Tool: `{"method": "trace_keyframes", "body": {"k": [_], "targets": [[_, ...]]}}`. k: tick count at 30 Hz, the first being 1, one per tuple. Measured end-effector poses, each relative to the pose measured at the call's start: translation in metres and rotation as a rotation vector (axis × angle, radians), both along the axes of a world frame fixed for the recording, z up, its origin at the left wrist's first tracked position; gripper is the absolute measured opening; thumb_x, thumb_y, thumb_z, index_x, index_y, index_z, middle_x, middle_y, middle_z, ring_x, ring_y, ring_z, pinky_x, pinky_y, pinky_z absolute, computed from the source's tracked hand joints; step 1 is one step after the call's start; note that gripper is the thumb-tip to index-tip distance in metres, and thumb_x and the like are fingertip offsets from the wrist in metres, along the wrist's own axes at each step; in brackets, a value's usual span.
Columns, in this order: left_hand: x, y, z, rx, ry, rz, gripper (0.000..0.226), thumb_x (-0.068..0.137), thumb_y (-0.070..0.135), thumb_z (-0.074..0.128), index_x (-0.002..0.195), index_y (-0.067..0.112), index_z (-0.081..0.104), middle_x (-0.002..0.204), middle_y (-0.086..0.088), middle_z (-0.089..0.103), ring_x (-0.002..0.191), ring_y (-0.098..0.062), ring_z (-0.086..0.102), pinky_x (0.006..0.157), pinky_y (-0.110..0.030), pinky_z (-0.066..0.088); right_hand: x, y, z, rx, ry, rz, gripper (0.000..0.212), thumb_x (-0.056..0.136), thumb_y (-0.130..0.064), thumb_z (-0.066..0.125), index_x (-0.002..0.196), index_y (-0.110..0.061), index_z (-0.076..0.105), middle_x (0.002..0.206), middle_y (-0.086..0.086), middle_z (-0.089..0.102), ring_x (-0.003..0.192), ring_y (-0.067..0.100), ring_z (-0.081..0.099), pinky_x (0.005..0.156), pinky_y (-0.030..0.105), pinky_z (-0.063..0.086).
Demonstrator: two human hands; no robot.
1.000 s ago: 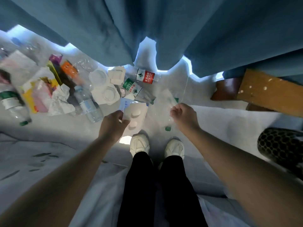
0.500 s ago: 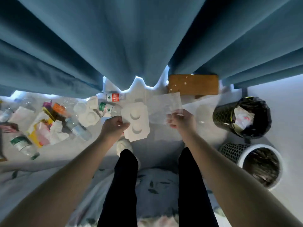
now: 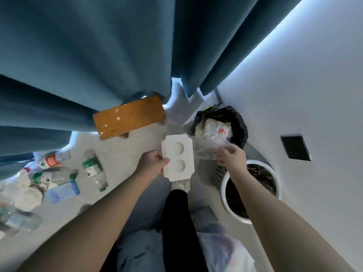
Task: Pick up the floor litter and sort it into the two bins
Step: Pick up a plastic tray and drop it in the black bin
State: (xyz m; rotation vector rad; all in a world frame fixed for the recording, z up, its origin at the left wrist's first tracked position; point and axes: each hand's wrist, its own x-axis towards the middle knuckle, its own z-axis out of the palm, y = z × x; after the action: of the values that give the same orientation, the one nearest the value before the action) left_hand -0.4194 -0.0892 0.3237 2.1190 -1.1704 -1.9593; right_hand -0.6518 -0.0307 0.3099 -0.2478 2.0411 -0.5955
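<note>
My left hand (image 3: 152, 161) grips a white moulded tray with two round hollows (image 3: 178, 157), held up in mid-air. My right hand (image 3: 231, 158) pinches a clear plastic wrapper (image 3: 208, 149), which hangs just left of a bin lined with a black bag (image 3: 238, 122) holding crumpled clear plastic. A white mesh bin (image 3: 225, 190) with dark contents stands directly below my right wrist. Plastic bottles (image 3: 92, 167) and other litter lie on the floor to the left.
A wooden stool (image 3: 129, 116) stands by the blue curtain (image 3: 88, 55) ahead. A white wall (image 3: 304, 95) with a dark square socket (image 3: 295, 147) is close on the right. My shoe (image 3: 180, 185) and dark trouser leg are below the tray. Pale fabric lies underfoot.
I have turned right from the litter pile toward the bins. Both hands, still holding the tray and the wrapper, have swung over to the bins.
</note>
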Motion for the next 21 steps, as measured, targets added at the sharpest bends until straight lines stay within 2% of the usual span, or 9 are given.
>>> {"method": "trace_keyframes", "body": {"k": [3, 7, 11, 13, 15, 17, 18, 20, 21], "targets": [[-0.071, -0.02, -0.042, -0.003, -0.026, -0.146, 0.013, 0.084, 0.007, 0.064, 0.073, 0.012, 0.059, 0.089, -0.014, 0.068, 0.089, -0.031, 0.067, 0.081, -0.045, 0.056, -0.056, 0.007, -0.03, -0.004, 0.013, -0.13, 0.016, 0.094, -0.007, 0.052, 0.086, -0.017, 0.062, 0.091, 0.011, 0.071, 0.078, 0.025, 0.071, 0.063, 0.032, 0.054], [-0.137, -0.047, -0.106, -0.011, -0.084, -0.234, 0.021, 0.08, 0.009, 0.066, 0.064, 0.016, 0.054, 0.085, -0.013, 0.066, 0.092, -0.032, 0.066, 0.083, -0.048, 0.055, -0.107, 0.013, -0.081, 0.02, -0.005, -0.238, 0.015, 0.096, -0.006, 0.051, 0.088, -0.016, 0.059, 0.09, 0.008, 0.072, 0.07, 0.019, 0.07, 0.058, 0.027, 0.051], [-0.184, -0.059, -0.163, -0.013, -0.145, -0.344, 0.022, 0.08, 0.008, 0.065, 0.063, 0.016, 0.053, 0.076, -0.006, 0.06, 0.091, -0.031, 0.066, 0.082, -0.045, 0.056, -0.13, 0.007, -0.132, 0.067, -0.026, -0.227, 0.016, 0.096, -0.006, 0.049, 0.088, -0.016, 0.058, 0.088, 0.006, 0.071, 0.066, 0.017, 0.069, 0.06, 0.03, 0.054], [-0.2, -0.063, -0.186, -0.052, -0.178, -0.438, 0.02, 0.08, 0.009, 0.062, 0.065, 0.017, 0.054, 0.074, -0.003, 0.058, 0.086, -0.028, 0.063, 0.081, -0.036, 0.055, -0.133, 0.0, -0.155, 0.096, -0.035, -0.18, 0.017, 0.096, -0.005, 0.048, 0.086, -0.016, 0.058, 0.088, 0.007, 0.07, 0.067, 0.017, 0.069, 0.067, 0.035, 0.059], [-0.213, -0.066, -0.203, -0.106, -0.243, -0.557, 0.009, 0.081, 0.009, 0.058, 0.076, 0.016, 0.058, 0.084, -0.005, 0.062, 0.084, -0.025, 0.057, 0.076, -0.029, 0.047, -0.132, -0.008, -0.176, 0.119, -0.017, -0.117, 0.016, 0.094, -0.008, 0.048, 0.084, -0.017, 0.058, 0.09, 0.009, 0.07, 0.075, 0.022, 0.07, 0.074, 0.041, 0.059], [-0.221, -0.068, -0.217, -0.132, -0.292, -0.642, 0.012, 0.084, 0.01, 0.055, 0.092, 0.015, 0.062, 0.101, -0.008, 0.065, 0.094, -0.027, 0.058, 0.075, -0.027, 0.043, -0.13, -0.015, -0.193, 0.147, 0.037, -0.012, 0.01, 0.091, -0.013, 0.05, 0.089, -0.017, 0.06, 0.095, 0.007, 0.067, 0.086, 0.026, 0.067, 0.077, 0.043, 0.056], [-0.222, -0.068, -0.222, -0.129, -0.311, -0.676, 0.018, 0.085, 0.011, 0.055, 0.101, 0.013, 0.061, 0.109, -0.009, 0.064, 0.101, -0.028, 0.058, 0.077, -0.027, 0.042, -0.129, -0.017, -0.195, 0.171, 0.065, 0.052, 0.011, 0.091, -0.015, 0.051, 0.099, -0.015, 0.059, 0.1, 0.006, 0.065, 0.091, 0.027, 0.063, 0.078, 0.04, 0.053], [-0.223, -0.068, -0.222, -0.097, -0.343, -0.714, 0.034, 0.088, 0.016, 0.056, 0.121, 0.008, 0.052, 0.119, -0.012, 0.059, 0.108, -0.031, 0.055, 0.077, -0.028, 0.041, -0.125, -0.02, -0.194, 0.207, 0.106, 0.143, 0.033, 0.095, -0.018, 0.052, 0.128, -0.011, 0.05, 0.116, 0.009, 0.059, 0.105, 0.026, 0.057, 0.08, 0.031, 0.044], [-0.221, -0.066, -0.217, -0.077, -0.346, -0.722, 0.042, 0.088, 0.018, 0.056, 0.128, 0.008, 0.047, 0.121, -0.013, 0.057, 0.109, -0.031, 0.055, 0.077, -0.029, 0.041, -0.123, -0.02, -0.19, 0.205, 0.139, 0.175, 0.043, 0.096, -0.019, 0.051, 0.137, -0.009, 0.041, 0.125, 0.011, 0.056, 0.112, 0.027, 0.054, 0.084, 0.032, 0.043]]}}
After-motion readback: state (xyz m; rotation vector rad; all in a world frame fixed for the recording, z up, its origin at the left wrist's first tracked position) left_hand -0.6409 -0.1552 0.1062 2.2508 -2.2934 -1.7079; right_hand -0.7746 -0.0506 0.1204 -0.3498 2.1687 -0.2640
